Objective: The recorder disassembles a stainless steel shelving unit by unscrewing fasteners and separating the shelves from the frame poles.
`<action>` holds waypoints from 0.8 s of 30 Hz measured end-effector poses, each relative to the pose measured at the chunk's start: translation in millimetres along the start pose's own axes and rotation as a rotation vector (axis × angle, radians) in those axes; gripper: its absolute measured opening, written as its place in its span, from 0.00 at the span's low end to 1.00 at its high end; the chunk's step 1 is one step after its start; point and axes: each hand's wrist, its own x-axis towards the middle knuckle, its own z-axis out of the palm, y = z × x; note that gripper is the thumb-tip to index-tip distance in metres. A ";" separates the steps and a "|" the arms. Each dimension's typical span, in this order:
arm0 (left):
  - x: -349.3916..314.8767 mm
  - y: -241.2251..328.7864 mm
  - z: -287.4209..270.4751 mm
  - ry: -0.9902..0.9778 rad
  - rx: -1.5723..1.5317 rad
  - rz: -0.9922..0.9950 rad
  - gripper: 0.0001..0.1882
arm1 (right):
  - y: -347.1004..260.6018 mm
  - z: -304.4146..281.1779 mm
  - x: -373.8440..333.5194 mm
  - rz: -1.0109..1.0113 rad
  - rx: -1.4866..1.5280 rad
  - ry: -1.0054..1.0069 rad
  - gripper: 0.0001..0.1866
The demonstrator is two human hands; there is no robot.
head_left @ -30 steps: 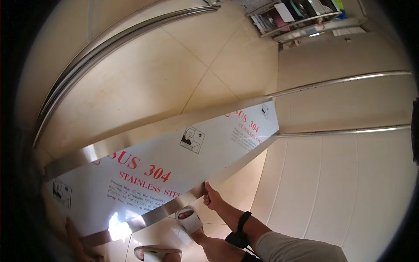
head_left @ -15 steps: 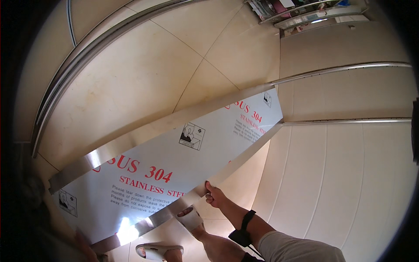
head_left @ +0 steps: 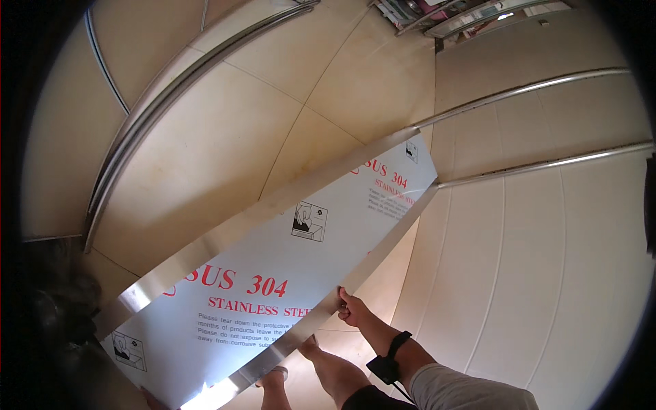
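Observation:
A long stainless steel panel [head_left: 273,266] with raised bent edges lies slantwise across the view, from lower left to upper right. White protective film with red and black print and small pictograms covers its face. My right hand [head_left: 352,309] is closed on the panel's near right edge, thumb up at the rim. At the lower left, a dim skin-coloured patch beside the panel's near end seems to be my left hand [head_left: 152,398]; its fingers are not readable. A dark device is strapped to my right forearm.
Beige floor tiles [head_left: 328,130] lie beyond the panel. Light wall panels [head_left: 499,260] with two metal rails [head_left: 547,165] stand to the right, the far end close to them. A curved metal rail [head_left: 147,102] runs at left. Shelves with items [head_left: 417,14] are at the top. My legs are below the panel.
The panel's near end has shifted right and down in the view and looks larger, now covering most of my feet. My right hand keeps its hold on the edge. The view has turned slightly.

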 end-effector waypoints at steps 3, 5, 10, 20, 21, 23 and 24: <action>-9.2 20.0 16.2 -0.047 0.024 -0.008 0.38 | 3.5 -3.6 0.3 -0.049 0.036 0.051 0.16; -15.3 36.6 24.8 -0.061 0.017 0.006 0.38 | 6.1 -3.5 -1.3 -0.095 0.052 -0.006 0.16; -16.8 60.5 38.8 -0.111 -0.020 0.027 0.37 | 16.2 -3.6 3.8 -0.154 0.096 -0.073 0.16; -19.3 109.2 56.2 -0.254 -0.052 0.074 0.36 | 22.4 0.5 6.5 -0.252 0.151 -0.164 0.16; -19.2 111.8 58.1 -0.270 -0.061 0.079 0.36 | 22.9 0.3 6.4 -0.238 0.158 -0.140 0.16; -28.2 122.9 52.3 -0.293 -0.070 0.096 0.36 | 25.5 0.4 3.0 -0.240 0.156 -0.145 0.15; -34.3 126.0 47.2 -0.295 -0.078 0.109 0.36 | 27.5 0.8 2.7 -0.221 0.156 -0.138 0.15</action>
